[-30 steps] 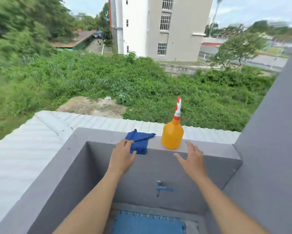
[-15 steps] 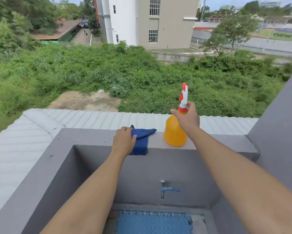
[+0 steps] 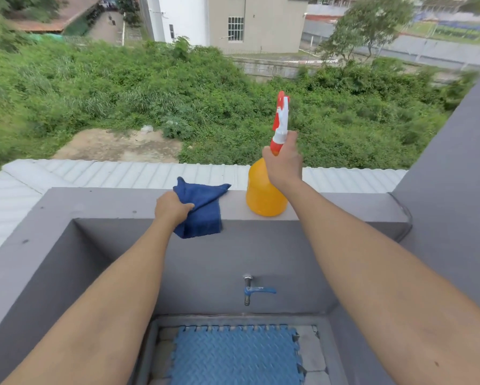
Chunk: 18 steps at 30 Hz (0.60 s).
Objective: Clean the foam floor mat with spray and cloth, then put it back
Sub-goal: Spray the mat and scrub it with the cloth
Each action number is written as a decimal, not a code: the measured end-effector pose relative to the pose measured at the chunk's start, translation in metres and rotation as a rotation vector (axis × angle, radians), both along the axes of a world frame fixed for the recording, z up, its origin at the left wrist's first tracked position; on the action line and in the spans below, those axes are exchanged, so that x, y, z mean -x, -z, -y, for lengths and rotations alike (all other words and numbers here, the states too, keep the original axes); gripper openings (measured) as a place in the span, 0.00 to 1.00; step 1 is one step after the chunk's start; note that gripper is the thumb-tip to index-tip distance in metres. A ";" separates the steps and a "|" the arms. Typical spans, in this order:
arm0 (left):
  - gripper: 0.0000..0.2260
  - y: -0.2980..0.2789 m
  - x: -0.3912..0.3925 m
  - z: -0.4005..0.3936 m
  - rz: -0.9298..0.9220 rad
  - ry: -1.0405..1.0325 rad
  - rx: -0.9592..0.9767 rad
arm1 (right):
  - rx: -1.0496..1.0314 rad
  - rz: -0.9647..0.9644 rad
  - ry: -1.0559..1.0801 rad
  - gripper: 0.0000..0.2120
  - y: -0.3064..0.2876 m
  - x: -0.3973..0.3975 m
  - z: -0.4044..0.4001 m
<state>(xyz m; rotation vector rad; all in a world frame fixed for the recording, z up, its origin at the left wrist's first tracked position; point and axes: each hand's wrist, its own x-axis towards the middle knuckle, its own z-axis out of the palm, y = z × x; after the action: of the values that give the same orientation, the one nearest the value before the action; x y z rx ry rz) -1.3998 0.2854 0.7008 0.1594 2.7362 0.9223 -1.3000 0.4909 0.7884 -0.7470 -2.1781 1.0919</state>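
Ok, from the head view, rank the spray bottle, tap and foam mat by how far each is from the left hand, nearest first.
1. Spray bottle: on the ledge to the right of the left hand, held by the right hand.
2. Tap: on the wall below, to the right.
3. Foam mat: on the floor at the bottom.

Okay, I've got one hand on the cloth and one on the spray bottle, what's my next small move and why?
Probably lift both off the ledge and bring them down toward the blue foam mat. Your right hand already grips the orange spray bottle at its neck, your left hand holds the blue cloth, and the mat lies below the tap.
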 end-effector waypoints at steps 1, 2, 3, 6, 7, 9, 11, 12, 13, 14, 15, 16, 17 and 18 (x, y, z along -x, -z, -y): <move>0.13 -0.002 -0.007 0.001 0.064 0.007 -0.052 | 0.011 -0.002 -0.007 0.16 -0.001 -0.004 0.003; 0.10 -0.003 -0.014 0.004 0.133 0.000 -0.134 | 0.022 -0.005 -0.010 0.15 -0.002 -0.009 0.007; 0.08 -0.002 -0.023 0.008 0.201 -0.017 -0.230 | 0.031 -0.011 -0.010 0.15 -0.003 -0.015 0.012; 0.05 -0.001 -0.052 0.025 0.333 -0.094 -0.419 | 0.067 -0.032 -0.014 0.12 -0.007 -0.045 0.028; 0.07 0.001 -0.066 0.034 0.379 -0.109 -0.470 | 0.060 -0.041 -0.016 0.11 -0.007 -0.063 0.037; 0.11 0.013 -0.089 0.045 0.445 -0.116 -0.574 | 0.028 -0.059 -0.007 0.15 0.003 -0.095 0.049; 0.14 0.023 -0.114 0.063 0.423 -0.149 -0.652 | -0.014 -0.022 0.005 0.24 0.013 -0.131 0.067; 0.16 0.028 -0.132 0.076 0.400 -0.161 -0.658 | -0.040 0.012 0.008 0.27 0.024 -0.151 0.079; 0.18 0.035 -0.147 0.089 0.368 -0.164 -0.650 | -0.077 0.016 -0.003 0.26 0.038 -0.169 0.087; 0.21 0.040 -0.157 0.097 0.332 -0.146 -0.634 | -0.103 0.034 -0.021 0.21 0.050 -0.181 0.090; 0.24 0.049 -0.168 0.108 0.311 -0.115 -0.602 | -0.052 0.042 -0.046 0.15 0.065 -0.194 0.097; 0.27 0.060 -0.180 0.119 0.293 -0.083 -0.557 | 0.067 0.058 -0.070 0.13 0.083 -0.208 0.106; 0.29 0.072 -0.190 0.128 0.280 -0.057 -0.530 | 0.241 0.070 -0.106 0.14 0.100 -0.221 0.114; 0.30 0.086 -0.199 0.136 0.278 -0.043 -0.526 | 0.428 0.070 -0.131 0.12 0.120 -0.233 0.123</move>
<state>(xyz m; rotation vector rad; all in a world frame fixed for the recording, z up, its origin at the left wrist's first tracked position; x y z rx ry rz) -1.2004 0.1493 0.6149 0.0584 2.2032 1.5318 -1.0670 0.3682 0.6680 -0.8411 -2.0960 1.6539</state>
